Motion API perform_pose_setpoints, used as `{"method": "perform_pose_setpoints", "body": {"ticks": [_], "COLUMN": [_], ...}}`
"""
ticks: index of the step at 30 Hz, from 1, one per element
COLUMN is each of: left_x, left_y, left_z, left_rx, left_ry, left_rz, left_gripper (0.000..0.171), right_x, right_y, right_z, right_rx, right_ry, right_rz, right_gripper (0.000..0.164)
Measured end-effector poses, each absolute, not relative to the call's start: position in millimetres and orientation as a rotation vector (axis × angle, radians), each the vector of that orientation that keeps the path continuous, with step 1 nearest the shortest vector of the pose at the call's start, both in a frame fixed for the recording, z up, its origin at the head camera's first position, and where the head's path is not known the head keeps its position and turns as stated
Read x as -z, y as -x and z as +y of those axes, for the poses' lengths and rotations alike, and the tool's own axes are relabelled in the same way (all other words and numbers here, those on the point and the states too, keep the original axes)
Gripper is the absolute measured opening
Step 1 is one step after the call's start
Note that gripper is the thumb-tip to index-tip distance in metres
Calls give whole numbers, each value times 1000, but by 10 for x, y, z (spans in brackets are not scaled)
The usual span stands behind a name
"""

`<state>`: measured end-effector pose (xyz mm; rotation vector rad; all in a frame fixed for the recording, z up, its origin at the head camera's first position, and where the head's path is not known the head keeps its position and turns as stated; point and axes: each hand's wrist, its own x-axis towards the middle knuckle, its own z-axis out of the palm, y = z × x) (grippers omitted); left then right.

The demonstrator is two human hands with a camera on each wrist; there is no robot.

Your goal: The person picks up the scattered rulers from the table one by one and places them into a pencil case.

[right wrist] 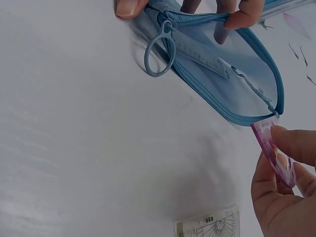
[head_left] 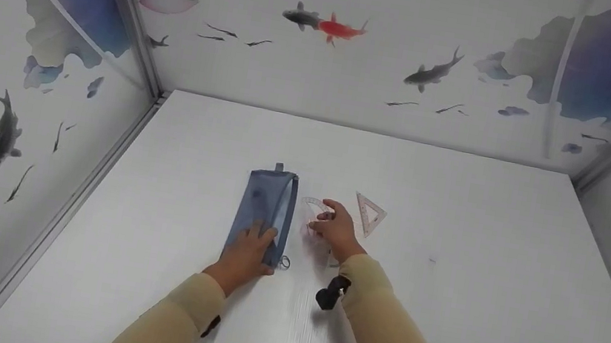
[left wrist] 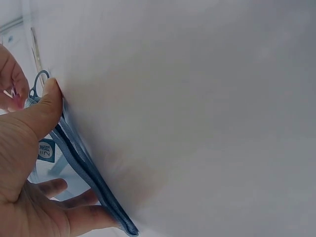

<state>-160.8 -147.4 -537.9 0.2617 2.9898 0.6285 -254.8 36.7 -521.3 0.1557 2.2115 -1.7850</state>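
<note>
A blue zippered pencil pouch (head_left: 262, 195) lies on the white table, its zip side gaping. My left hand (head_left: 248, 249) holds the pouch near its closer end, the thumb at the zip edge and fingertips hooked over the opening. Inside the pouch, a clear ruler (right wrist: 202, 55) shows in the right wrist view. Between thumb and fingers, my right hand (head_left: 339, 231) pinches a clear protractor with a pink edge (right wrist: 265, 136), right at the far corner of the pouch's mouth. The zip's ring pull (right wrist: 147, 58) hangs at the near end.
To the right of my right hand lies a clear set square (head_left: 362, 206). A clear plastic piece with printed scale lines (right wrist: 207, 225) rests close below the right wrist. A small faint object (head_left: 432, 260) lies farther right. Printed walls (head_left: 319, 88) enclose the table's back and sides.
</note>
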Motion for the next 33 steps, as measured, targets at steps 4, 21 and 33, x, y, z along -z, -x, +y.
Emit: {"method": "perform_pose_setpoints", "body": {"ticks": [4,21,33], "left_x": [5384,5373,5392], "left_y": [1611,1596,1608], "left_z": [-1472,-1479,-1492], "left_rx": [-637,-590,-637], "left_ry": [-261,-247,-270], "left_rz": [2982,2995,3008], "left_gripper": [76,77,75], "right_x": [5229,5299,5293], "right_y": [2544,2466,2449], "right_z": [315,91,-77], "right_rx": [1810,1900,1852], "right_ry": [-144,-112,-97], "right_rz": [2179,2093,2142], "right_gripper": [65,64,65]}}
